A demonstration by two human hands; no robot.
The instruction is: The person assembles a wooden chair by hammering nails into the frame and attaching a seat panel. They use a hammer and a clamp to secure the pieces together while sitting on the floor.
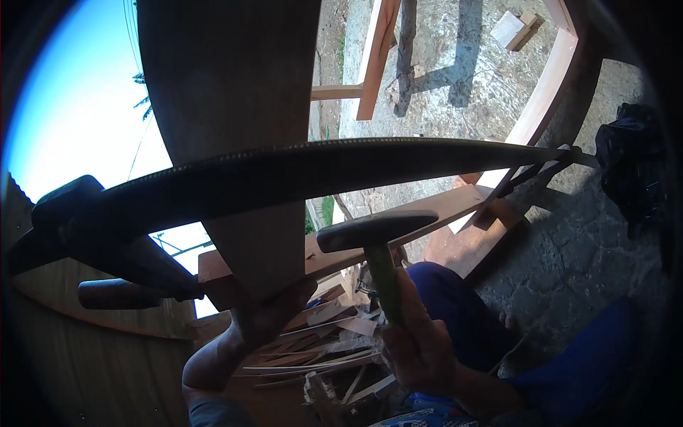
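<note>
My right hand [423, 341] is closed round the green handle of a hammer [377, 229]; its dark metal head is raised beside a long wooden rail [448, 210]. My left hand [267, 313] grips the lower end of a wide wooden board [235, 78], which rises from the rail to the top of the view. Its fingers are partly hidden behind the wood. A large dark bar clamp [284, 171] stretches across in front of the board. The clamp's wooden handle [117, 294] and screw meet the rail's left end, and its far jaw sits at the right.
Several wood offcuts [320, 349] lie below, between my arms. A wooden frame [551, 78] stands on the concrete floor at the right, near a black plastic bag [629, 164]. A small block [512, 30] lies farther off. My blue-clothed leg [452, 306] is beside the hammer hand.
</note>
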